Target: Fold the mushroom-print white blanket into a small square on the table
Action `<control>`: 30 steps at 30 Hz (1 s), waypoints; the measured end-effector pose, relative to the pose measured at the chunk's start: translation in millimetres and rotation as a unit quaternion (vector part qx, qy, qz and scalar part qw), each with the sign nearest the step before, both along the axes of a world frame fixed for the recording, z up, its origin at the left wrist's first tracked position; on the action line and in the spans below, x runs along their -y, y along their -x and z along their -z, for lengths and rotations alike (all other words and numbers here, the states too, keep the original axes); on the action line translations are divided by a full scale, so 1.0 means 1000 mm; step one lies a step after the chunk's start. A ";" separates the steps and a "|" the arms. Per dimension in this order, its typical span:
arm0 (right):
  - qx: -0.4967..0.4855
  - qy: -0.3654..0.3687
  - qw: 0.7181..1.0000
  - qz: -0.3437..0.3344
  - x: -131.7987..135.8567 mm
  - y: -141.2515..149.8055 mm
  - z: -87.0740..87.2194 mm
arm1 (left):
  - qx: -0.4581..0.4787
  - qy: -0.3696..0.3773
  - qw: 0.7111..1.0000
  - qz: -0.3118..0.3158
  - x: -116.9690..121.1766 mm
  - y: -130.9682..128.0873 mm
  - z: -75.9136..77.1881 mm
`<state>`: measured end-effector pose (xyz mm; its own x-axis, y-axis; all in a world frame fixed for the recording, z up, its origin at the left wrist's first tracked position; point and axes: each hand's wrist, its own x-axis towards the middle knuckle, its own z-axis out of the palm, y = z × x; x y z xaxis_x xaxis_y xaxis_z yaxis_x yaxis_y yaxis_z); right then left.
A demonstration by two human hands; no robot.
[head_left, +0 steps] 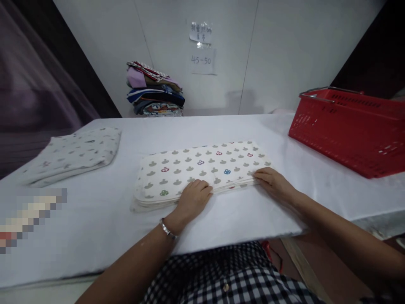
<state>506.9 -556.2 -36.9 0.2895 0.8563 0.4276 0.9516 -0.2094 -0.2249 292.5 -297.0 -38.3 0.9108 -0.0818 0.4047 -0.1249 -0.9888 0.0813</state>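
A folded white cloth (pixel 202 169) with a grey, red, blue and green mushroom print lies flat on the white-covered table (pixel 240 219), its layers showing along the near edge. My left hand (pixel 195 196) is closed at the middle of that edge, fingers curled over the layers. At the near right corner my right hand (pixel 272 180) pinches the cloth, thumb underneath hidden from sight. Away to the left rests a second folded white cloth (pixel 82 152) with a small scattered print, touched by neither hand.
A red plastic basket (pixel 348 126) with a metal handle stands on the table at the right. Against the back wall is a pile of folded fabrics (pixel 155 90). Paper notes (pixel 202 59) hang on the wall. A pixelated patch (pixel 31 215) covers something at the left.
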 end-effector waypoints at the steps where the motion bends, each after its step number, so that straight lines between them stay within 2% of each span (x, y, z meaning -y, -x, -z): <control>1: 0.002 0.006 1.000 0.001 -0.002 0.000 0.000 | 0.000 -0.001 1.000 0.000 0.000 0.000 0.000; 10: 0.034 0.080 0.995 -0.041 -0.017 -0.004 -0.016 | 0.011 0.001 1.000 0.002 -0.001 0.000 0.002; 13: 0.057 0.093 0.993 -0.045 -0.018 -0.007 -0.014 | 0.009 0.000 1.000 0.001 -0.002 0.000 0.002; 17: 0.061 0.063 0.996 -0.032 -0.009 -0.008 -0.007 | 0.003 0.000 1.000 0.002 -0.002 0.000 0.003; 20: 0.060 0.068 0.996 -0.028 -0.001 -0.005 -0.004 | 0.000 0.003 1.000 0.004 -0.002 -0.001 0.003; 26: 0.062 0.103 0.993 -0.014 -0.002 0.005 -0.009 | -0.001 0.009 1.000 0.001 -0.002 -0.001 0.002; 30: 0.073 0.101 0.992 -0.019 -0.003 0.007 -0.008 | -0.010 0.021 1.000 -0.012 -0.002 -0.001 0.002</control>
